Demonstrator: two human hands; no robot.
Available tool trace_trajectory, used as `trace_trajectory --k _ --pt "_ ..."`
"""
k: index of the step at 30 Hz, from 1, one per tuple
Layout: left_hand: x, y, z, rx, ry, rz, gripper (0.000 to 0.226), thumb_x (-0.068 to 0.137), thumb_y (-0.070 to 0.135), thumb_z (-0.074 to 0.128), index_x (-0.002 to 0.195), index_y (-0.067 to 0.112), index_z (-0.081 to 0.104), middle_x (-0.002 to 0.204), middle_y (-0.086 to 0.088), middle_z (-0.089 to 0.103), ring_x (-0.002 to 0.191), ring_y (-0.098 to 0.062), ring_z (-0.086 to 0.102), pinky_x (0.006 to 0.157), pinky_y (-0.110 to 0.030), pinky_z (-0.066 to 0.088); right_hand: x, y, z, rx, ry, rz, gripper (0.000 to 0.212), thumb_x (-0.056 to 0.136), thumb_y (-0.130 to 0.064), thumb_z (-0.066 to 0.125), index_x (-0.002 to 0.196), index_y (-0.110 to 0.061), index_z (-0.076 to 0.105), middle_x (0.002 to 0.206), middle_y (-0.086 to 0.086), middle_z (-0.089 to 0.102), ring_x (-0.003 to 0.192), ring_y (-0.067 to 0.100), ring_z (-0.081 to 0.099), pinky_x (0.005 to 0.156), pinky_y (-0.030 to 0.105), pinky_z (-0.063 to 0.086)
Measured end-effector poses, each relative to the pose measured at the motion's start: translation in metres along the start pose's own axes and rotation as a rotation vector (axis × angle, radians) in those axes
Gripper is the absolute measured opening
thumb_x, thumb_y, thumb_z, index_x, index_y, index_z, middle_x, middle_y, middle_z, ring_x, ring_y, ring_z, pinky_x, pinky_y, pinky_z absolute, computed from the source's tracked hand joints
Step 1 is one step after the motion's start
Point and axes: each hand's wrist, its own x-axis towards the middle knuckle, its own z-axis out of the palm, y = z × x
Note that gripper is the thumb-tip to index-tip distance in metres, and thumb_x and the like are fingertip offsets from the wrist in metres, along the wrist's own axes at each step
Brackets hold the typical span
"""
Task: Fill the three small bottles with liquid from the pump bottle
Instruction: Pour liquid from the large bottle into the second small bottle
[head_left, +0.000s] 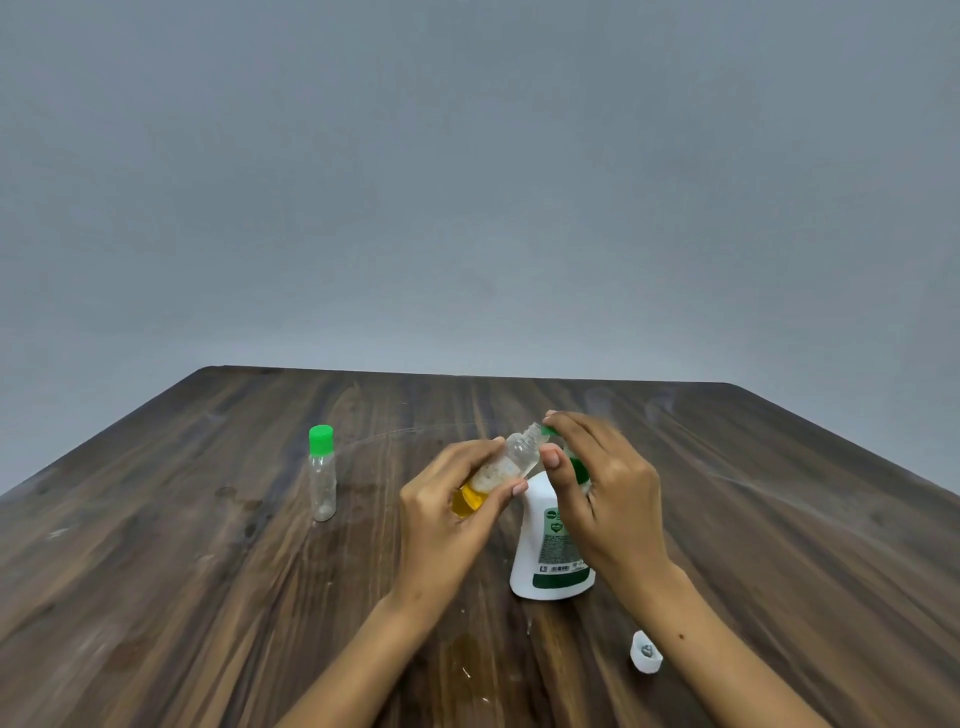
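Observation:
My left hand (457, 499) grips a small clear bottle (511, 460), tilted with its open neck up and to the right; yellow liquid sits in its lower end. My right hand (597, 488) pinches a green part (550, 431) right at that neck, and the hand covers the top of the white pump bottle (548, 551), which stands on the table just behind the hands. A second small clear bottle (322, 473) with a green cap stands upright to the left. Any third small bottle is out of sight.
A small white cap (645, 658) lies on the dark wooden table (208, 597) beside my right forearm. A wet yellowish smear (470, 644) marks the table between my forearms. The table's far edge meets a plain grey wall.

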Motion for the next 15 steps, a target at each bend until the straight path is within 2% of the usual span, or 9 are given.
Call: trace_trajectory --k 4,9,15 --pt "0.0 0.0 0.001 -0.002 -0.008 0.008 0.036 0.076 0.016 0.083 0.109 0.007 0.072 0.103 0.003 0.071 0.098 -0.009 0.068 0.08 -0.025 0.057 -0.002 0.001 0.0 -0.009 0.001 0.005 0.068 0.098 -0.06 0.027 0.107 -0.008 0.07 0.106 0.001 0.069 0.096 0.011 0.062 0.08 0.006 0.037" --pt "0.0 0.002 0.0 -0.007 0.003 0.007 0.035 0.076 0.019 0.081 0.107 0.006 0.072 0.103 0.004 0.071 0.097 -0.007 0.068 0.08 -0.022 0.056 0.007 0.005 -0.005 -0.069 -0.022 -0.066 0.069 0.097 -0.06 0.026 0.111 -0.009 0.07 0.117 0.004 0.067 0.112 0.016 0.06 0.094 0.027 0.044" --pt "0.0 0.002 0.0 0.004 -0.006 0.003 0.035 0.078 0.021 0.079 0.109 0.006 0.072 0.104 0.003 0.071 0.099 -0.007 0.067 0.082 -0.021 0.055 0.0 0.004 -0.006 -0.099 -0.042 -0.068 0.071 0.097 -0.062 0.026 0.112 -0.008 0.07 0.116 0.005 0.068 0.108 0.017 0.062 0.096 0.028 0.043"
